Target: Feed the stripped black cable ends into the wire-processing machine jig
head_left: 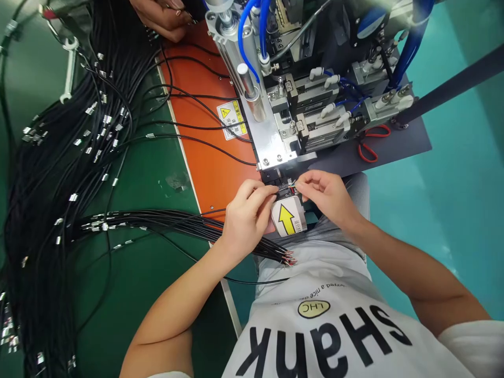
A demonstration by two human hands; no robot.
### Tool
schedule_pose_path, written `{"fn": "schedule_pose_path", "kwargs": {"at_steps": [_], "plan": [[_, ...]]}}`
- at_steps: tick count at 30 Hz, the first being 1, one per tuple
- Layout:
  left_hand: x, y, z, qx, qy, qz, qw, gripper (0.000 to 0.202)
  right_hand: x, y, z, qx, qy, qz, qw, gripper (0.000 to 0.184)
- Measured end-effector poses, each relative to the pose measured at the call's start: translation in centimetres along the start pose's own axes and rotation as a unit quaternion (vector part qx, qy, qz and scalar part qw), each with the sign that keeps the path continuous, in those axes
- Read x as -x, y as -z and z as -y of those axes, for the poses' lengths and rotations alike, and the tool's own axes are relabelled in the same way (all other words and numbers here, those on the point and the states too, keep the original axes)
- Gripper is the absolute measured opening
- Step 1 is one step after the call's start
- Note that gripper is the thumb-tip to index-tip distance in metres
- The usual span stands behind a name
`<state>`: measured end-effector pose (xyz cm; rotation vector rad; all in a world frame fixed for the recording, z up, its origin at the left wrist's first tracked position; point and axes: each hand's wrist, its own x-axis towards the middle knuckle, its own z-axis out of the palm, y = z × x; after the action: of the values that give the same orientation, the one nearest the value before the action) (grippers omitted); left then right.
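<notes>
My left hand (246,212) and my right hand (325,194) meet at the front of a pneumatic machine (291,105). Both are pinched on the thin coloured wires at the end of a black cable (289,185), held at the machine's small black fixture. Just below my fingers sits a white label with a yellow arrow (287,219). A bundle of black cables with stripped red-tipped ends (220,233) lies under my left forearm, across the table edge.
A large heap of black cables with metal clips (59,173) covers the green mat at left. Another person's hands (165,18) rest at the top. A wrench (70,68) lies top left. Red-handled scissors (368,144) lie right of the machine.
</notes>
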<state>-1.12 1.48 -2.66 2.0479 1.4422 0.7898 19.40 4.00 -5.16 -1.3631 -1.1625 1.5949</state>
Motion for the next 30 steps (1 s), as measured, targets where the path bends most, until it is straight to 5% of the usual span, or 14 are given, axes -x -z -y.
{"fn": "schedule_pose_path", "kwargs": {"at_steps": [10,30], "plan": [[-0.7,-1.3,3.0,-0.062,-0.077,0.012,0.995,0.029,-2.2,0.2,-0.8,-0.025,-0.052,0.004,0.998,0.021],[-1.0,-1.4,3.1,-0.096,-0.082,0.047,0.991,0.034,-2.6,0.6,-0.9,0.0,-0.056,0.009,0.998,0.016]]}}
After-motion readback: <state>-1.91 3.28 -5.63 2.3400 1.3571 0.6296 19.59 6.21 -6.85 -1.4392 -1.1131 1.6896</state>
